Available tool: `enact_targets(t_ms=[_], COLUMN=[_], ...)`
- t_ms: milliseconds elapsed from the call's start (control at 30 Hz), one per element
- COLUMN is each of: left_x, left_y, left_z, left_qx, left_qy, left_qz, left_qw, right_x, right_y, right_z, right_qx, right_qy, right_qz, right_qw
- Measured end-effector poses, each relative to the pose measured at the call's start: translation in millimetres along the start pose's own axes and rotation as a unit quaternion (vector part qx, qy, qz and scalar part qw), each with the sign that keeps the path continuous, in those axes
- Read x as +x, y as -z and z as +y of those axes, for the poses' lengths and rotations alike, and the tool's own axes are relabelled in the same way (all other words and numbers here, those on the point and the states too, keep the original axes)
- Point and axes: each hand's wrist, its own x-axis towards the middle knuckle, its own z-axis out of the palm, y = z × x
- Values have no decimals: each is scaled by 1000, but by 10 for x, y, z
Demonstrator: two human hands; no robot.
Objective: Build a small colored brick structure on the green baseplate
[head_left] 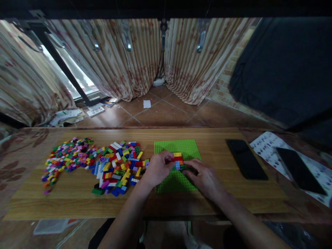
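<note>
A small cluster of toy building bricks (177,158), with yellow, red, orange and light blue pieces, is on the bright green baseplate (176,185). My left hand (158,169) grips the cluster from its left side, fingers closed against the red brick and the pieces below. From the right, my right hand (206,177) pinches a dark green brick (183,167) at the cluster's near right corner. Fingertips of both hands partly cover the bricks, so I cannot tell how firmly each piece is seated.
Left of the baseplate lie a pile of larger bricks (118,169) and a pile of small pieces (68,154). A black phone (246,159) rests on the wooden board (220,148). Farther right, another dark phone (301,170) lies on a printed sheet (268,141).
</note>
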Motion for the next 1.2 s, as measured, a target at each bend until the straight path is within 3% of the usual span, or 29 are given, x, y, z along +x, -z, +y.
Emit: enact_targets(t_ms=[600, 900, 1200], left_x=[-16, -39, -35], left_y=[-29, -203, -274], left_z=[65, 145, 258], left_qx=[80, 172, 202], left_qy=[2, 49, 110], left_qz=[17, 107, 126], left_qw=[997, 978, 965], right_x=[7, -1, 2], right_y=[15, -17, -15], right_z=[-37, -9, -18], right_qx=[-31, -40, -38], right_qy=[-11, 1, -6], right_qz=[-8, 3, -1], right_qw=[999, 999, 999])
